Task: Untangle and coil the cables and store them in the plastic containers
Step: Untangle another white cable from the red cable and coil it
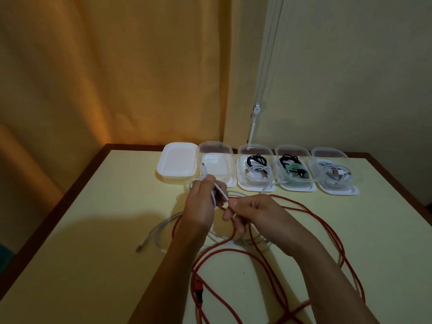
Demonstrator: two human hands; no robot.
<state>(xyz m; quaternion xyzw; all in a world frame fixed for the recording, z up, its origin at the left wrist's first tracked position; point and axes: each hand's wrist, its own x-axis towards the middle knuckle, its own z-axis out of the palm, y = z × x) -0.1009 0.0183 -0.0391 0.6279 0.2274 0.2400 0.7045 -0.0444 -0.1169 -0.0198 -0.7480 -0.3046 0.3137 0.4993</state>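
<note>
Left hand [201, 202] grips a small white cable [218, 191] coil, right hand [252, 212] pinches its loose end, both just in front of the boxes [254, 168] lined along the tabletop [117, 206] back. Red cable [327, 232] sprawls nearer than the boxes, under the arms.

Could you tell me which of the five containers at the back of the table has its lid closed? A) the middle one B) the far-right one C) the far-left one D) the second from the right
C: the far-left container is covered by its white lid, while the other four stand open with lids tipped back, such as the empty container beside it.
</note>
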